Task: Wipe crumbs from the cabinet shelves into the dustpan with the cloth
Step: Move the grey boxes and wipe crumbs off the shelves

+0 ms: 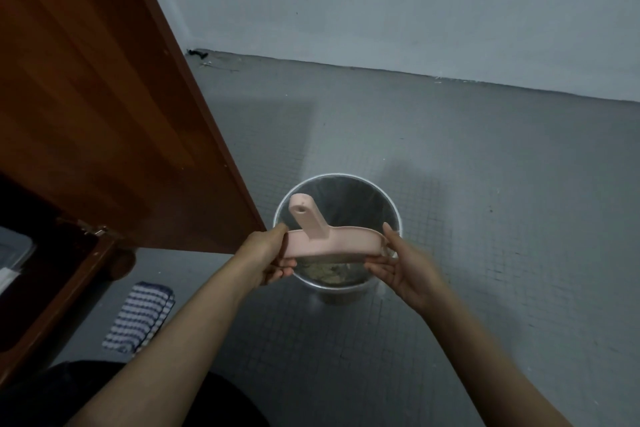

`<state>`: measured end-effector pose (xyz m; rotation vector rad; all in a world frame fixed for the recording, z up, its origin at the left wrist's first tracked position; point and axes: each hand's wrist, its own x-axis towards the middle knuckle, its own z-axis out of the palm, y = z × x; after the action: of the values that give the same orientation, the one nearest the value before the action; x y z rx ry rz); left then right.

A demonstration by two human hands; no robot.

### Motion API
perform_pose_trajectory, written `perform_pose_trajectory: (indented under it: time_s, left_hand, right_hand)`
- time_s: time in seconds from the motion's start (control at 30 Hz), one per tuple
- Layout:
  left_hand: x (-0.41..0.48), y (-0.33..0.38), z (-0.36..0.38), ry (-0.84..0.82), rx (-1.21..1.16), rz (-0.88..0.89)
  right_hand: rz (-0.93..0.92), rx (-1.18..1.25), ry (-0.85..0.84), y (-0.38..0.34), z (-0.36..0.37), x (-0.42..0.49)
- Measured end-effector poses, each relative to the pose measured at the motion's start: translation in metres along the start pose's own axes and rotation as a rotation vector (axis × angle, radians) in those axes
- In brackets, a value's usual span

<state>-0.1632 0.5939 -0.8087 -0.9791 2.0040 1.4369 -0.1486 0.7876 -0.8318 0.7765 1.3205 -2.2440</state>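
Note:
A pale pink dustpan is held tipped over a round metal bin, its short handle pointing away and up. My left hand grips the pan's left end and my right hand grips its right end. Crumbs lie in the bottom of the bin under the pan. A blue-and-white checked cloth lies folded on the floor at the lower left, apart from both hands.
An open brown wooden cabinet door stands at the left, its lower corner close to my left hand. The cabinet's dark inside shows a pale container. Grey tiled floor spreads to the right, with a white wall behind.

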Motion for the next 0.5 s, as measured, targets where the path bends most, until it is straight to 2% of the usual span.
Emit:
perform_pose_trajectory:
  time_s: [0.5]
  left_hand:
    - [0.0055, -0.0022, -0.0046, 0.056, 0.077, 0.062]
  right_hand:
    - [0.019, -0.025, -0.032, 0.0039, 0.0042, -0.0084]
